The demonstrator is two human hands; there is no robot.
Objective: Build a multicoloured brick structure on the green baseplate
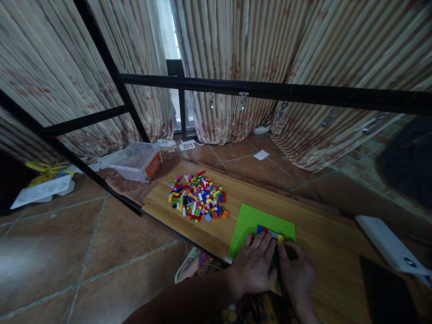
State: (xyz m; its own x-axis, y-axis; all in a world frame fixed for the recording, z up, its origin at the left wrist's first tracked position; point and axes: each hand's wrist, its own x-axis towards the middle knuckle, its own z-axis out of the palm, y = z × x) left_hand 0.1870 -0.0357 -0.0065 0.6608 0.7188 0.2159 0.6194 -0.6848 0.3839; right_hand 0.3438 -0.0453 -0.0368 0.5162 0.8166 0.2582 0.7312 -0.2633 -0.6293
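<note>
A green studded baseplate (248,220) lies on the wooden table, with a row of toy building bricks (268,231) in blue, red, grey and yellow near its middle. My left hand (254,261) lies over the plate, fingers stretched out and fingertips against the near side of the row. At the row's yellow right end, my right hand (299,272) is curled with its fingertips close to the bricks. Whatever may be between those fingers is hidden. Both hands cover the plate's near part.
A loose pile of coloured bricks (197,198) spreads over the table's (216,238) left part. A clear plastic bin (135,162) stands beyond it on the floor. A white device (388,245) and a dark flat panel (388,288) are at right. Black metal bars (236,85) cross behind the table.
</note>
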